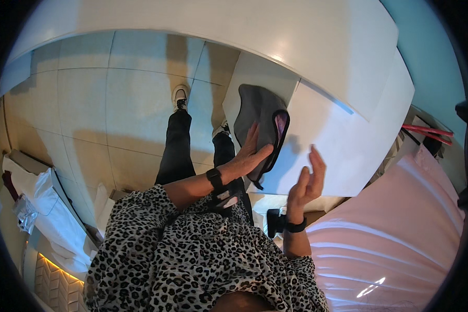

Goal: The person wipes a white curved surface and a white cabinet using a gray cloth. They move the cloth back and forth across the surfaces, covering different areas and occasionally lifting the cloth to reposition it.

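Note:
A dark grey fabric pouch with black edging lies near the edge of a low white surface. Its side towards the right gapes a little and shows a pink and purple inside. My left hand rests against the pouch, fingers extended and thumb apart; whether it grips the fabric cannot be told. To the right of the pouch, my right hand is raised with fingers apart and nothing in it. Both wrists wear black bands, and a black device sits at the right wrist.
A large white tabletop curves across the far side. Pink glossy fabric spreads at the right, below red rods. White fabric and a crinkled silvery packet are at the left. Tiled floor shows around my feet.

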A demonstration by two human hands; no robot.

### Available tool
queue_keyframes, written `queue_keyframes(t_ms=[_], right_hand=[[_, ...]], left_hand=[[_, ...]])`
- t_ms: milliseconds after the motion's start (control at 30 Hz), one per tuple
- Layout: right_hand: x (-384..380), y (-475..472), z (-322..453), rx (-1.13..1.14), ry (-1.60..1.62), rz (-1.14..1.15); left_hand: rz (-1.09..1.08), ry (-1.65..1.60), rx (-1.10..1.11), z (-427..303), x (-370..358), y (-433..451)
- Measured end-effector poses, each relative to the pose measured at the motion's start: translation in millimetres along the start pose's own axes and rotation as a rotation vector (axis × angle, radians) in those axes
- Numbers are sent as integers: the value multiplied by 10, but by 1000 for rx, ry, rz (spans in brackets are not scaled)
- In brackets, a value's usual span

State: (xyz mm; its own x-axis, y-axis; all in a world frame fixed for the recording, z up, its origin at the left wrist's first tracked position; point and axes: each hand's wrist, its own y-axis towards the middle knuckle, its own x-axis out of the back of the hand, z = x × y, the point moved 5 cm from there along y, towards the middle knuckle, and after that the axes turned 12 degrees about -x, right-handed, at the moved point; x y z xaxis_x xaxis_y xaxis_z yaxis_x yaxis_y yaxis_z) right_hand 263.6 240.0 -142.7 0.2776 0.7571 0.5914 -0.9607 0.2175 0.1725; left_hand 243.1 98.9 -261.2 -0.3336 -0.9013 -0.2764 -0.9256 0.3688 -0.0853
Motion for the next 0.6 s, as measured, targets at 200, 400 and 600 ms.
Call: queue_keyframes(t_ms=[200,400,600], right_hand=[[-93,259,-204,262,-463,-23],[-15,182,194,352,-478,-6],[111,18,759,481,-420,-11]], left_hand=[[-143,57,-234,-273,143,489],[-167,85,-454,-1038,753,1354],[-291,258,-460,-1290,1801,1503]])
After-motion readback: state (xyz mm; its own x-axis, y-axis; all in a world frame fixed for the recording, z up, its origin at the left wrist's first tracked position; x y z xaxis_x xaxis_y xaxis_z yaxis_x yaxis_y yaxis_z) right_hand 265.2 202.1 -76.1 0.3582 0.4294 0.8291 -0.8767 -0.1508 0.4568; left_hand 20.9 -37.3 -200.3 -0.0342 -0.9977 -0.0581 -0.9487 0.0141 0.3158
